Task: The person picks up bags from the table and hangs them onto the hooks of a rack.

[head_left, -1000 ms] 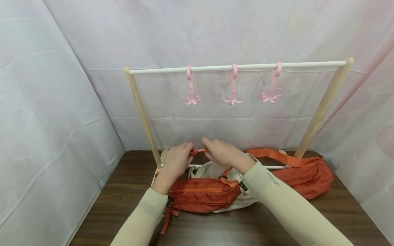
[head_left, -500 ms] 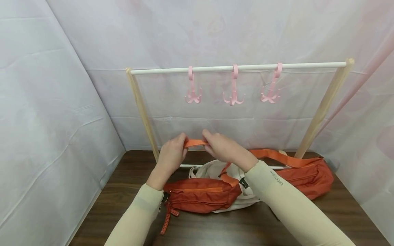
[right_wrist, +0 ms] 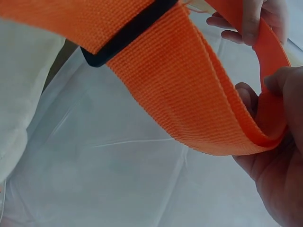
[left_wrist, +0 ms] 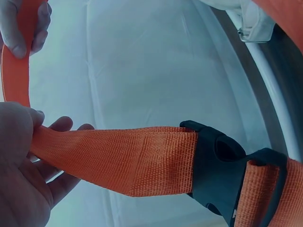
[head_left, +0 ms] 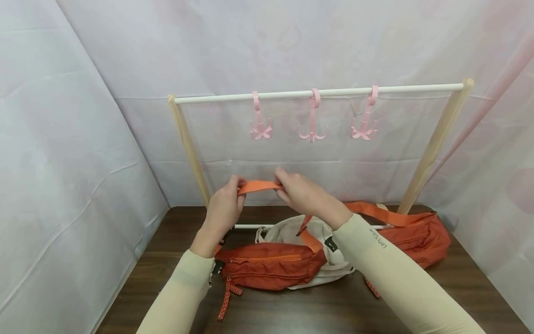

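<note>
Between both hands an orange webbing strap is held up above a rust-red waist bag that lies on the table. My left hand pinches the strap on the left, thumb against fingers. In the left wrist view a black side-release buckle joins the strap below that hand. My right hand grips the strap a short way to the right. A black slider sits on the webbing in the right wrist view. Red patterned zip pulls hang from the bag's left end.
Behind the bag lies a cream-coloured bag, and a second rust-red bag is at the right, partly behind the right sleeve. A rack's white top rail carries three pink hooks over the dark wood table.
Both hands have risen, the left also moving left, so a longer stretch of strap shows between them. The red bag's body has stayed nearly in place on the table.
</note>
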`<state>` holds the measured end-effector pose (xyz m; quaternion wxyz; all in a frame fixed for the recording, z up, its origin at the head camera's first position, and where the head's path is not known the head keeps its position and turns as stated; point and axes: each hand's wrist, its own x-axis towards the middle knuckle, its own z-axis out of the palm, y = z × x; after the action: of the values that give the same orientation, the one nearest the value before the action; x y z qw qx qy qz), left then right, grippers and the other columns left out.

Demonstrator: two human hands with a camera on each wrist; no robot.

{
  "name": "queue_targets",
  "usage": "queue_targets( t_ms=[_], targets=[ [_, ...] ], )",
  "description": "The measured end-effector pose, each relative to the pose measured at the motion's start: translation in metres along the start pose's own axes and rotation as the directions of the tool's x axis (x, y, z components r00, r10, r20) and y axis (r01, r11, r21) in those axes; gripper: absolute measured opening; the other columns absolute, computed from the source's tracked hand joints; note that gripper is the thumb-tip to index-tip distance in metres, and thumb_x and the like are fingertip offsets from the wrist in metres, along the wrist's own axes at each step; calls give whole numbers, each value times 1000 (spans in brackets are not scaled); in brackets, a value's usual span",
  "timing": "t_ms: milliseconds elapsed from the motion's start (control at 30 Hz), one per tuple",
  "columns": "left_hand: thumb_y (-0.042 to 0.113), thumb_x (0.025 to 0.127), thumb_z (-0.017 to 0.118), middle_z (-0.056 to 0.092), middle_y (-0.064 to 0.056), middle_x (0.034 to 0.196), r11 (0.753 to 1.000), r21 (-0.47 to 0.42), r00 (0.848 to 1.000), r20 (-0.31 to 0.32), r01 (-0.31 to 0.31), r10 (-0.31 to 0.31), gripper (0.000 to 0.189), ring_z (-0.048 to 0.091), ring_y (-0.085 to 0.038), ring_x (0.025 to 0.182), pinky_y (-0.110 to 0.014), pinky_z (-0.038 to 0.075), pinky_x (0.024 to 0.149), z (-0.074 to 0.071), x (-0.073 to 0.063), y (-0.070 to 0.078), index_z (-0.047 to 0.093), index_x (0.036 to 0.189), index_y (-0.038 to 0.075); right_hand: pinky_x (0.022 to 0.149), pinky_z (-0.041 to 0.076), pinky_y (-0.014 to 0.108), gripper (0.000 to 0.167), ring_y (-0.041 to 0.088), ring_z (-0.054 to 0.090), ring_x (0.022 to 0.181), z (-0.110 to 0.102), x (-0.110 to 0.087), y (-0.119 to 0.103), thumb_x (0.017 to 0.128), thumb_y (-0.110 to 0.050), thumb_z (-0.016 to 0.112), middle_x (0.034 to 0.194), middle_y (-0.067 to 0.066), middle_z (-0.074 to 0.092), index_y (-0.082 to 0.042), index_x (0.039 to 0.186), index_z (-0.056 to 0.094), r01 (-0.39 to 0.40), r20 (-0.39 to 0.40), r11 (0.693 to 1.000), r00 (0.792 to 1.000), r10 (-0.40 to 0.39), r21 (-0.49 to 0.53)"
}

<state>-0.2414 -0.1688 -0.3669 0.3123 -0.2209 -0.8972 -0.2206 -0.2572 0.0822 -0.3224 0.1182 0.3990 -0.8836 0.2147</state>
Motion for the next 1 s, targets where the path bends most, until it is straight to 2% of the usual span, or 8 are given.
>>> queue_targets(
  t_ms=[333,567,700,867,1000],
  targets=[
    [0,103,66,73,-17,107,996,-93,1000,-7,10,-11,26,66,-25,72,-42,54,63,-10,6,4,57,126,2,59,41,32,12,16,45,62,-13,3,-3,108,-10,59,74,1,49,-11,104,47,12,-26,999,1000,-11,48],
    [-8,101,62,69,-14,102,979,-201,999,12,33,-31,28,69,-22,76,-39,57,64,-19,10,9,55,127,1,59,42,32,13,16,45,63,-19,5,-3,108,-9,60,75,1,49,-12,104,47,42,-67,998,997,-38,54],
    [-8,102,60,67,-13,99,968,-249,1000,-4,24,-26,25,67,-21,73,-38,56,62,-24,13,12,55,126,1,58,42,32,15,16,45,62,-24,7,-3,107,-8,61,74,1,49,-11,103,47,70,-108,996,992,-63,60],
    [-5,102,63,67,-15,99,970,-243,999,-36,1,-10,24,64,-27,77,-42,55,66,-31,17,14,57,124,0,59,41,32,16,16,45,61,-29,8,-3,107,-9,61,72,1,47,-10,103,46,90,-137,994,987,-81,67],
    [3,104,67,67,-13,101,976,-216,1000,-12,-14,11,25,62,-26,78,-43,54,68,-35,19,15,57,126,2,57,41,32,16,16,44,60,-33,8,-2,107,-9,62,72,1,48,-10,104,47,92,-151,993,985,-80,76]
  ],
)
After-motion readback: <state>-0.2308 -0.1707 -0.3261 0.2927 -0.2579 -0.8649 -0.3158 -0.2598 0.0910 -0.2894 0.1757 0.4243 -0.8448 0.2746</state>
